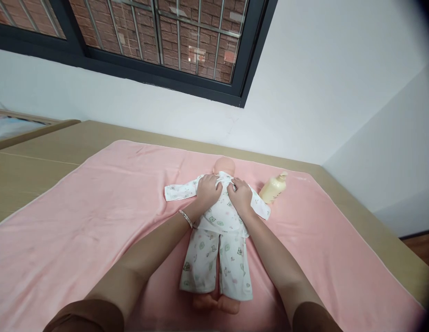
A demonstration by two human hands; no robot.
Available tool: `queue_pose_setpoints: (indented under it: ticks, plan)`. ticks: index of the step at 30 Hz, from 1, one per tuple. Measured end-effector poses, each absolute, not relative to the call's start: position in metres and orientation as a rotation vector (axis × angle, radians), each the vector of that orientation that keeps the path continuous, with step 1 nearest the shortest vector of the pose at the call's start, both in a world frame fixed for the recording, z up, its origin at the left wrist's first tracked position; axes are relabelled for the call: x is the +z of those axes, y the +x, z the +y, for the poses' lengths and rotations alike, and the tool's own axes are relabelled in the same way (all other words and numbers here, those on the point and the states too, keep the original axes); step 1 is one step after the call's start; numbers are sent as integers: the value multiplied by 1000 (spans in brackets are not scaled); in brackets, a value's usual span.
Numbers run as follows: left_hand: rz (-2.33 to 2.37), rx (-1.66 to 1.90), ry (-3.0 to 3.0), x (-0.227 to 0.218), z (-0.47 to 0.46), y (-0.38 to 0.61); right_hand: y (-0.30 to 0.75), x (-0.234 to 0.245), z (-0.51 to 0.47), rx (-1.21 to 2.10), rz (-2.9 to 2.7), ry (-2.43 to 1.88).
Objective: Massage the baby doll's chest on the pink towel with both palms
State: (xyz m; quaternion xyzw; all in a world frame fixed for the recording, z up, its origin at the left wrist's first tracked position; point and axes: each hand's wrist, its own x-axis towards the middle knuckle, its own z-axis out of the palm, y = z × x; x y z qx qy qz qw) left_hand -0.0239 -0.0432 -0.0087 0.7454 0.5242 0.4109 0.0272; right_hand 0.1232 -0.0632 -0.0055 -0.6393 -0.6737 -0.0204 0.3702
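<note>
A baby doll (225, 165) lies on its back on a pink blanket (96, 216), head towards the wall and bare feet towards me. It wears a white printed top (221, 216) and matching trousers (214, 263). My left hand (208, 190) rests on the doll's chest near the collar, fingers curled and pinching the fabric of the top. My right hand (240, 193) lies beside it on the other side of the collar, fingers also closed on the fabric. A bracelet sits on my left wrist.
A cream pump bottle (273, 188) lies on the blanket just right of the doll's shoulder. The blanket covers a tan wooden surface (34, 166) against a white wall. A dark-framed barred window is above.
</note>
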Motion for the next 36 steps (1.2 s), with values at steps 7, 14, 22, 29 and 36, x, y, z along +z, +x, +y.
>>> queue_pose_setpoints:
  ticks: [7, 14, 22, 29, 36]
  plan:
    - [1650, 1182, 2365, -13, -36, -23, 127, -3, -55, 41, -1897, -1622]
    - [1645, 1195, 2451, -8, -42, -24, 124, -7, -63, -137, -1771, -1529]
    - [1695, 1327, 2300, -12, -44, -23, 119, -3, -70, -61, -1603, -1661]
    - [1735, 1357, 2248, -11, -45, -23, 121, -1, -68, -35, -1678, -1649]
    - [1753, 1348, 2225, -9, -48, -23, 122, 0, -68, -28, -1728, -1658]
